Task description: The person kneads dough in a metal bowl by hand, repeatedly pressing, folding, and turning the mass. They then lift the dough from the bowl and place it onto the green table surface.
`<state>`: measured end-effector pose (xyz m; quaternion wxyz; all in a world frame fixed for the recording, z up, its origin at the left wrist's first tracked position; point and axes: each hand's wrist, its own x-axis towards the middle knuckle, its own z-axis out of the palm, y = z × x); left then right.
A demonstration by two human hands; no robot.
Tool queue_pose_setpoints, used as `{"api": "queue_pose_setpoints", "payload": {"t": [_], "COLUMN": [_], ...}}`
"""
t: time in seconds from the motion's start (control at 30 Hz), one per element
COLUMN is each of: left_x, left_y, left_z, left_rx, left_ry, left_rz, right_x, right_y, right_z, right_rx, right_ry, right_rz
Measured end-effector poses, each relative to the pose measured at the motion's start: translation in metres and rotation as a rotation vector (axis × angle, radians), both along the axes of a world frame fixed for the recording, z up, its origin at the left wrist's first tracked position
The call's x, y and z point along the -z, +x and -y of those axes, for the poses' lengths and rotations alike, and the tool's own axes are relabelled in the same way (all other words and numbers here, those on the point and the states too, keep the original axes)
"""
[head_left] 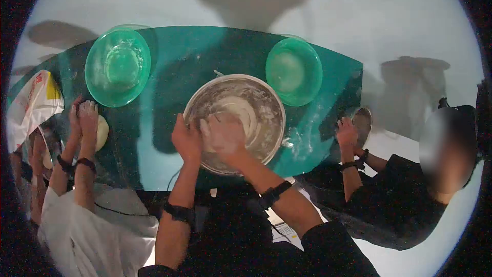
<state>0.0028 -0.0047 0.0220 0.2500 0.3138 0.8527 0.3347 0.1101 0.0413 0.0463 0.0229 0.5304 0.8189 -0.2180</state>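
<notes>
Both hands [207, 136] in metal bowl [277, 118] w/ dough [238, 110], 2 green bowls [142, 64] nr.

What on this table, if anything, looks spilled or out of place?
A small whitish smear is on the glossy green tabletop, just right of the round silver metal bowl; being outside the bowl, it looks spilled. A pale bit also shows by its far rim. I see no clear damage.

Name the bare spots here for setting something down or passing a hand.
Widest: the table between left green bowl and metal bowl. Smaller: right of the metal bowl, below the right green bowl, beside some white residue. Crowded: the metal bowl, with left hand and right hand at it; the left end, with bag, dough and co-worker's hands.
</notes>
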Motion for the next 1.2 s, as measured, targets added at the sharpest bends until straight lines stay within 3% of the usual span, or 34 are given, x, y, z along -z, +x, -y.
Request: {"api": "queue_pose_setpoints", "payload": {"t": [0.1, 0.17, 0.37, 0.53, 0.67, 0.77, 0.87, 0.97, 1.1, 1.2], "left_x": [0.026, 0.000, 0.001, -0.007, -0.001, 0.004, 0.018, 0.003, -0.004, 0.005], "left_y": [-0.001, -0.006, -0.005, -0.009, -0.006, -0.009, -0.013, -0.018, -0.021, -0.022], "left_z": [0.007, -0.004, -0.012, -0.017, -0.012, 0.001, 0.000, 0.000, 0.002, 0.009], "left_rx": [-0.004, -0.027, -0.034, -0.042, 0.034, 0.109, 0.227, 0.280, 0.292, 0.253], "left_ry": [0.066, -0.016, -0.160, -0.183, -0.106, -0.052, -0.057, -0.031, -0.033, 0.030], "left_rz": [-0.042, 0.096, 0.066, 0.133, 0.069, -0.029, -0.069, -0.126, -0.089, -0.051], "right_x": [0.034, 0.047, 0.054, 0.082, 0.096, 0.067, 0.037, 0.011, -0.026, -0.037], "right_y": [0.010, 0.019, 0.030, 0.039, 0.040, 0.026, 0.025, 0.028, 0.041, 0.058], "right_z": [-0.003, -0.011, -0.047, -0.067, -0.057, -0.043, -0.025, -0.009, 0.001, 0.031], "right_rx": [-0.026, -0.144, -0.285, -0.258, -0.142, -0.045, 0.062, 0.076, -0.090, -0.038], "right_ry": [0.187, 0.373, 0.364, 0.339, 0.497, 0.520, 0.300, 0.215, 0.083, 0.008], "right_rz": [-0.123, -0.239, -0.420, -0.381, -0.464, -0.356, -0.270, -0.292, -0.072, 0.106]}}
